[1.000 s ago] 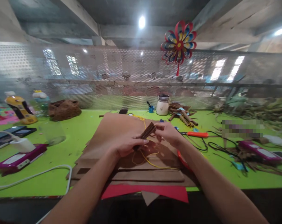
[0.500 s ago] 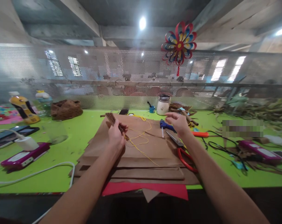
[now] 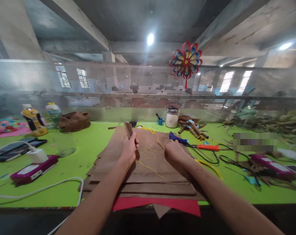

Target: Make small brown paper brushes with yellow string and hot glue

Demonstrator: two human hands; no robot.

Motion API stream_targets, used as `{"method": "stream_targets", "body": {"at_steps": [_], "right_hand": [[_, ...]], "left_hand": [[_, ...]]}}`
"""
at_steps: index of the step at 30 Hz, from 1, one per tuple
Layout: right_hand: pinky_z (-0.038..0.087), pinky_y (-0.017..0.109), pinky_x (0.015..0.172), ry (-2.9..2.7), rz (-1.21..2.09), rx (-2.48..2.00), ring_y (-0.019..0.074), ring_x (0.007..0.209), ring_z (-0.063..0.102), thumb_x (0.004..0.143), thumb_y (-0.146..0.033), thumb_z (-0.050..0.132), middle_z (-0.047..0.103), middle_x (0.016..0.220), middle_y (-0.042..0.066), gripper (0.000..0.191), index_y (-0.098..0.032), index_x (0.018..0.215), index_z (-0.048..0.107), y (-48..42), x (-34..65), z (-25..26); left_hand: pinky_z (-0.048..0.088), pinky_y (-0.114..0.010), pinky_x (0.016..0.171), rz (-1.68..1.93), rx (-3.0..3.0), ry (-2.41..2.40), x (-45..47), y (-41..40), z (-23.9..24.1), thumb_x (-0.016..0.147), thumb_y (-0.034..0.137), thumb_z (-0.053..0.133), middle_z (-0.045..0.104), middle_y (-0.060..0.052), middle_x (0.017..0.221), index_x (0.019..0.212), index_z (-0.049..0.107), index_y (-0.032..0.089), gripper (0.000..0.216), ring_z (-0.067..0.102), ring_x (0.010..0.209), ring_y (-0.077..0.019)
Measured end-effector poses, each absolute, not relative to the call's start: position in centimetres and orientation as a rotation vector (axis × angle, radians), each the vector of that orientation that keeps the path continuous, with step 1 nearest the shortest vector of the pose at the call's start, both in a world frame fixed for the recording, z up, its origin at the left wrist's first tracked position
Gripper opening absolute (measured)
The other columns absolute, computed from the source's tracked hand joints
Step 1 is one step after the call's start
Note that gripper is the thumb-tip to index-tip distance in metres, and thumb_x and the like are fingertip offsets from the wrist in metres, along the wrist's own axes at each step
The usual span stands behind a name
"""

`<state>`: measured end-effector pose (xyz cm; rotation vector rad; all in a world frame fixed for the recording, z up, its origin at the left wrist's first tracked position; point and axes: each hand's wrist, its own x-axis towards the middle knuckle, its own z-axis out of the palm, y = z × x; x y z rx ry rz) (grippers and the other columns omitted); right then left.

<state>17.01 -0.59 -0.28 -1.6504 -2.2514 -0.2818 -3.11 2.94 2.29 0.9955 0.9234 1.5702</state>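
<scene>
My left hand [image 3: 129, 147] is closed round a small bundle of flat brown strips [image 3: 128, 129], held upright above brown paper sheets [image 3: 148, 169]. A thin yellow thread [image 3: 150, 165] trails loosely over the paper beside this hand. My right hand [image 3: 173, 150] rests low over the paper's right side, fingers curled together near a thin dark strip [image 3: 160, 144]. What those fingers hold, if anything, is hidden. Just beyond them lies a blue-handled tool [image 3: 178, 138]. A yellow curved handle [image 3: 210, 167] shows beside my right forearm; the scissor blades are covered.
At the back stand a white jar [image 3: 171, 118] and a small blue pot [image 3: 160, 121]. An orange handle [image 3: 208, 148] and black cables lie to the right. Purple power strips [image 3: 35, 169], a phone, a yellow bottle [image 3: 34, 122] and a clear cup [image 3: 66, 147] occupy the left.
My right hand has come down and left onto the paper, over the scissors. My left hand has turned the brown bundle more upright. The view has tipped upward slightly.
</scene>
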Motion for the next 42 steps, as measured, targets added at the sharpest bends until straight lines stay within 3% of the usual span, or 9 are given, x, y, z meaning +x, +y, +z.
{"method": "stream_targets", "body": {"at_steps": [6, 11, 15, 18, 24, 28, 34, 39, 42], "right_hand": [[0.045, 0.027, 0.070, -2.007, -0.091, -1.380, 0.0150, 0.075, 0.059, 0.079, -0.019, 0.046, 0.067, 0.081, 0.006, 0.020, -0.016, 0.084, 0.065, -1.7, 20.2, 5.0], [0.050, 0.030, 0.073, -0.869, 0.520, -0.319, 0.0126, 0.073, 0.062, 0.076, -0.032, 0.054, 0.064, 0.070, -0.001, 0.017, -0.020, 0.083, 0.064, -2.3, 25.6, 9.4], [0.042, 0.023, 0.047, -0.984, 0.697, -0.657, 0.0091, 0.042, 0.046, 0.071, -0.032, 0.064, 0.044, 0.040, -0.006, 0.019, -0.016, 0.062, 0.061, -1.7, 22.7, 7.2], [0.031, 0.022, 0.041, -1.242, 0.448, -0.841, 0.0067, 0.038, 0.035, 0.075, -0.037, 0.063, 0.041, 0.039, -0.006, 0.031, -0.016, 0.054, 0.055, -2.4, 18.8, 5.7], [0.045, 0.030, 0.067, -1.474, -0.089, -0.864, 0.0162, 0.071, 0.055, 0.080, -0.031, 0.058, 0.061, 0.074, 0.004, 0.014, -0.018, 0.079, 0.063, -4.5, 16.6, 6.4], [0.038, 0.039, 0.090, -2.056, -0.232, -0.908, 0.0223, 0.102, 0.052, 0.082, -0.027, 0.055, 0.064, 0.103, 0.010, 0.026, -0.018, 0.105, 0.063, -4.3, 16.2, 5.3], [0.040, 0.029, 0.078, -2.461, -0.007, -1.200, 0.0179, 0.088, 0.059, 0.089, -0.027, 0.044, 0.067, 0.100, 0.009, 0.030, -0.020, 0.114, 0.059, -4.2, 15.5, 3.7], [0.038, 0.025, 0.064, -2.307, 0.087, -1.239, 0.0151, 0.068, 0.057, 0.089, -0.025, 0.041, 0.067, 0.078, 0.006, 0.025, -0.016, 0.089, 0.065, -3.5, 16.8, 4.3], [0.035, 0.024, 0.059, -1.922, 0.264, -1.193, 0.0129, 0.059, 0.051, 0.079, -0.025, 0.057, 0.062, 0.064, 0.002, 0.014, -0.016, 0.070, 0.062, -2.1, 18.3, 4.4]], "left_hand": [[0.018, -0.015, 0.035, 1.393, 1.042, 0.883, -3.3, 3.0, 1.7, 0.075, 0.039, 0.058, 0.041, 0.008, 0.048, 0.078, 0.048, 0.017, 0.024, 0.034, 0.035, -0.0033], [0.017, -0.017, 0.038, 1.044, 1.301, 0.733, -2.9, 1.2, 2.1, 0.071, 0.036, 0.065, 0.038, 0.007, 0.048, 0.080, 0.057, 0.013, 0.025, 0.032, 0.039, -0.0034], [0.022, -0.019, 0.038, 0.529, 1.547, 0.631, -3.0, -0.8, 3.0, 0.072, 0.038, 0.064, 0.043, 0.004, 0.048, 0.088, 0.065, 0.012, 0.031, 0.034, 0.040, -0.0053], [0.025, -0.020, 0.038, 0.343, 1.588, 0.648, -3.2, -1.2, 3.3, 0.070, 0.039, 0.066, 0.045, 0.004, 0.048, 0.090, 0.067, 0.012, 0.034, 0.037, 0.040, -0.0067], [0.026, -0.021, 0.037, 0.502, 1.758, 0.873, -3.0, 0.1, 2.4, 0.067, 0.041, 0.066, 0.047, 0.003, 0.042, 0.069, 0.059, 0.015, 0.026, 0.039, 0.035, -0.0083], [0.023, -0.020, 0.037, 0.492, 1.927, 0.927, -2.8, 0.5, 2.1, 0.067, 0.040, 0.065, 0.046, 0.005, 0.040, 0.073, 0.062, 0.016, 0.026, 0.037, 0.034, -0.0082], [0.024, -0.020, 0.042, 0.560, 1.713, 0.733, -3.2, -0.4, 3.6, 0.067, 0.033, 0.066, 0.050, 0.003, 0.052, 0.084, 0.069, 0.013, 0.027, 0.035, 0.043, -0.0062], [0.025, -0.019, 0.041, 0.788, 1.615, 0.717, -2.8, 0.4, 3.8, 0.062, 0.021, 0.069, 0.057, 0.000, 0.058, 0.085, 0.068, 0.015, 0.024, 0.040, 0.043, -0.0066], [0.026, -0.018, 0.040, 1.138, 1.532, 0.856, -2.3, 1.8, 3.0, 0.053, 0.010, 0.071, 0.049, 0.005, 0.047, 0.082, 0.067, 0.017, 0.030, 0.039, 0.040, -0.0068]]}}
